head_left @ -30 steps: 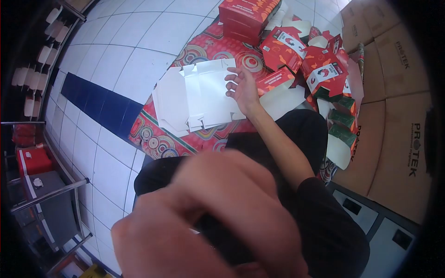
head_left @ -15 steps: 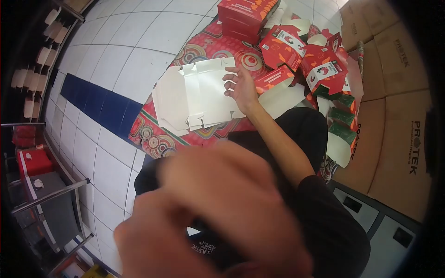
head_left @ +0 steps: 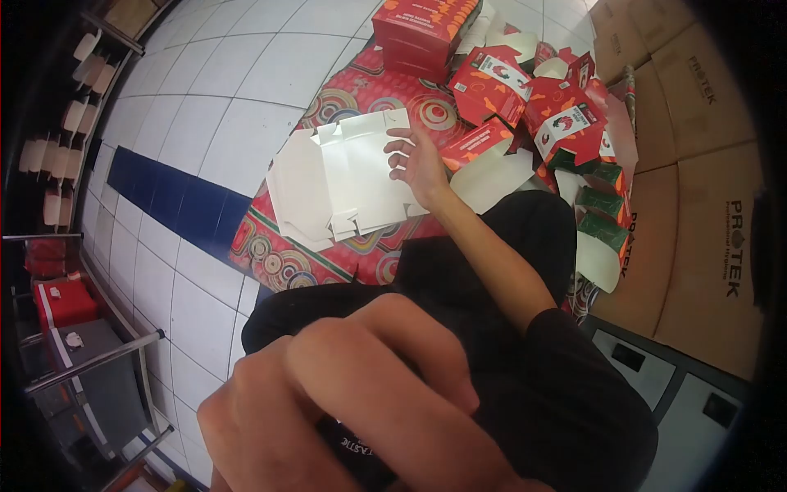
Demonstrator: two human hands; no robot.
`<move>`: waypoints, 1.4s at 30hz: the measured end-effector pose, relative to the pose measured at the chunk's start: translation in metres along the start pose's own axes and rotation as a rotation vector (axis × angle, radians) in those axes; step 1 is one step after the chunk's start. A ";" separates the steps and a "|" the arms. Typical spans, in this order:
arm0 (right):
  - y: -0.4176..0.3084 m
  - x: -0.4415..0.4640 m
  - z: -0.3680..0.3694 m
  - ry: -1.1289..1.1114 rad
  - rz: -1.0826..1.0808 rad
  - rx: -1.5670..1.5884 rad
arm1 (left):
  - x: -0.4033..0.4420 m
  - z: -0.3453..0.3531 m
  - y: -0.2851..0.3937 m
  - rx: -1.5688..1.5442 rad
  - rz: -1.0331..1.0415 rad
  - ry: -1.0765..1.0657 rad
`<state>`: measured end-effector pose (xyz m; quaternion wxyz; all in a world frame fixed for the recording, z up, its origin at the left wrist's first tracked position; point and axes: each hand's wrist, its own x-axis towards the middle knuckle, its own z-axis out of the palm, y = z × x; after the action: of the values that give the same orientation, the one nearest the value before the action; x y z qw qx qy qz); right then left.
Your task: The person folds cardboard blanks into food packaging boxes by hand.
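My left hand point(head_left: 352, 385) is very close to the camera at the bottom of the view, its fingers curled. Whatever it may hold is hidden. My right hand point(head_left: 418, 168) reaches out at the middle, fingers loosely bent and apart, with nothing in it. It hovers over or rests at the right edge of a flat white carton blank point(head_left: 361, 172); I cannot tell if they touch. Under that blank, more pale carton sheets point(head_left: 295, 189) stick out to the left. A red printed box piece point(head_left: 479, 146) lies just right of my right hand.
A red box point(head_left: 418, 41) stands at the back of the patterned red mat point(head_left: 283, 250). Red printed cartons point(head_left: 566, 123) pile up at the right, beside large brown boxes point(head_left: 705, 246). A metal rack point(head_left: 98, 369) stands at the left on white floor tiles point(head_left: 193, 303).
My left hand has shifted slightly down and shows more sharply. My right hand stays by the white blank with much the same pose. The whole view has shifted a little.
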<state>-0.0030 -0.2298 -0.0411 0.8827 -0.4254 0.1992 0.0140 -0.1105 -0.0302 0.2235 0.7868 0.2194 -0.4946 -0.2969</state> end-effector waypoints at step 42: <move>0.004 0.002 -0.005 -0.049 0.014 -0.007 | 0.025 -0.106 -0.009 0.630 0.096 0.921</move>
<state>-0.0033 -0.2312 -0.0480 0.8856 -0.4268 0.1803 0.0315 -0.0082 -0.0482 0.1906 0.8306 0.5282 -0.1740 0.0281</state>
